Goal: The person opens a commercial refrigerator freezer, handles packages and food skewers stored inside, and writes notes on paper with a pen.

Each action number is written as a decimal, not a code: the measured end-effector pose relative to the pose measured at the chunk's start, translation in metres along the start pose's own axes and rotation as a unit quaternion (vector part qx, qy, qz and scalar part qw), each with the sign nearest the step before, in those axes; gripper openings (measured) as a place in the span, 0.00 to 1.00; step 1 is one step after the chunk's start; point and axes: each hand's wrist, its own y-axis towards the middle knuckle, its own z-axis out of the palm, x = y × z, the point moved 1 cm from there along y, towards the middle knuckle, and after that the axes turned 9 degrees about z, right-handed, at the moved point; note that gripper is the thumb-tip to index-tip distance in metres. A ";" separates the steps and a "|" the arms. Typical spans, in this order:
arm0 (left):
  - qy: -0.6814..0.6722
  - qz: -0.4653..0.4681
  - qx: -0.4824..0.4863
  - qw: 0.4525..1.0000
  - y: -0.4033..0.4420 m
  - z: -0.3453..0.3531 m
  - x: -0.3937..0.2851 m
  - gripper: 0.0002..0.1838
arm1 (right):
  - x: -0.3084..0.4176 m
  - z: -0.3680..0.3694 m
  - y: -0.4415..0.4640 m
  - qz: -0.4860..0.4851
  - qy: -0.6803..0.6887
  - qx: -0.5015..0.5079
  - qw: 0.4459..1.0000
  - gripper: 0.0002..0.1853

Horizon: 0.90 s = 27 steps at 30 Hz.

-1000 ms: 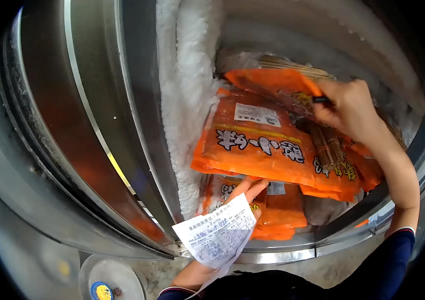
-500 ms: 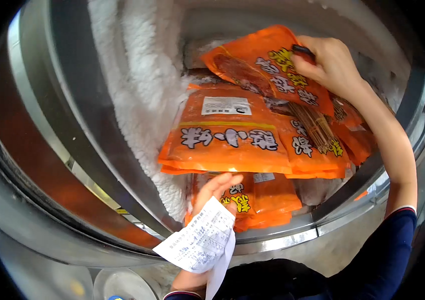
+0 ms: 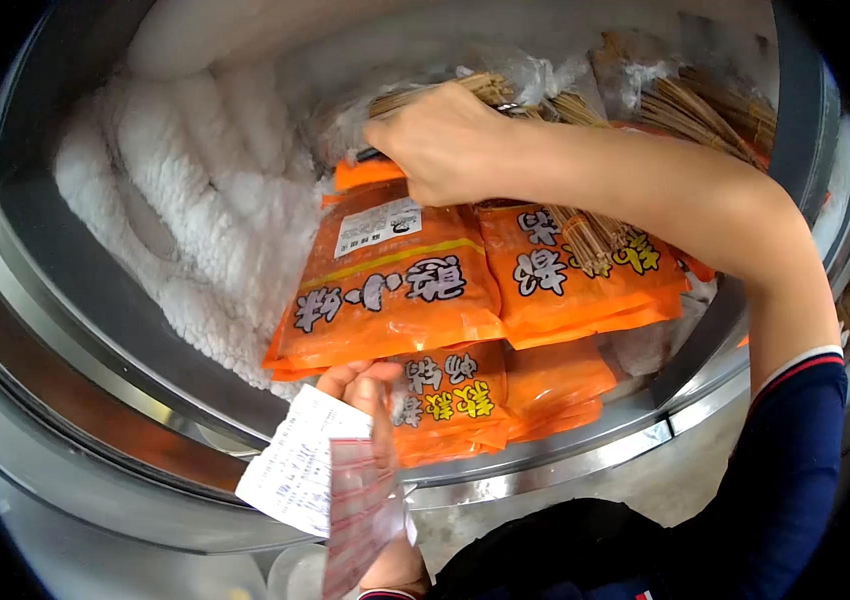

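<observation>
Speaker A: What does the freezer [image 3: 530, 470] contain?
Speaker B: At left, the frost bank [image 3: 185, 190]; right of it, the left upper packet [image 3: 395, 285] beside the right upper packet [image 3: 585, 305], which bears a stick bundle [image 3: 590, 240].
Speaker A: Before and behind?
Speaker B: Before, lower packets [image 3: 455, 425]; behind, bagged sticks [image 3: 700, 115]

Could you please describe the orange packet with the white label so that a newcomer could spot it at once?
In the open freezer, find the thick white frost on the left. The labelled orange packet lies beside it, atop other orange packets. Its right-hand neighbour carries bundled sticks; this one shows a white label above a yellow stripe.
</observation>
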 end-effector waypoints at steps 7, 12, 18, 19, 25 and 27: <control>0.074 -0.163 0.003 0.984 0.021 -0.001 -0.021 0.19 | -0.042 -0.015 0.019 0.035 0.018 -0.010 0.999 0.19; 0.073 -0.116 -0.127 0.982 0.023 -0.014 -0.003 0.20 | -0.046 -0.013 0.018 0.024 0.051 -0.018 0.998 0.16; 0.022 -0.069 -0.001 0.997 0.012 0.010 0.001 0.19 | -0.047 -0.019 0.007 0.001 0.084 -0.017 0.996 0.13; 0.005 -0.075 0.032 0.997 0.013 0.009 0.003 0.19 | -0.041 -0.019 0.006 -0.008 0.088 -0.006 0.996 0.12; 0.046 -0.111 0.026 0.992 0.019 0.008 0.002 0.20 | 0.024 -0.014 -0.014 -0.183 0.156 -0.113 0.964 0.05; 0.071 -0.092 -0.090 0.989 0.017 0.018 0.007 0.19 | 0.048 -0.014 -0.014 -0.220 0.165 -0.141 0.951 0.04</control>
